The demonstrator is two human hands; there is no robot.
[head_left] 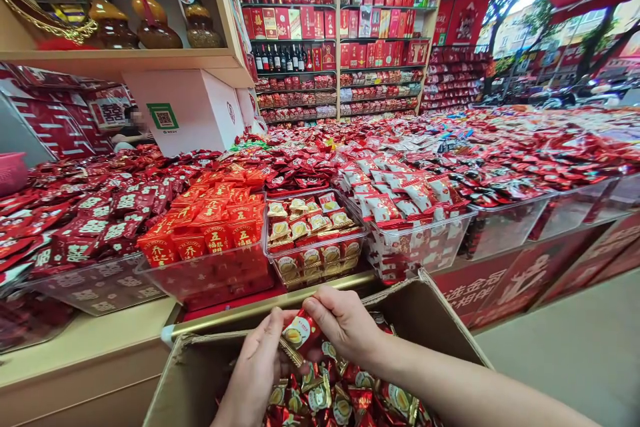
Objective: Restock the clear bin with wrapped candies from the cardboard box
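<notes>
Over an open cardboard box, my left hand and my right hand hold a red and gold wrapped candy between them. The thumb and fingers of each hand pinch its wrapper. Many similar wrapped candies with a yellow fruit picture lie in the box below. Just beyond the box, a clear bin holds gold and red candies set in rows.
Clear bins of orange-red packets and white-red packets flank the middle bin. A gold-coloured counter edge runs behind the box. Shelves of bottles and boxes stand at the back. A person is partly visible at the left.
</notes>
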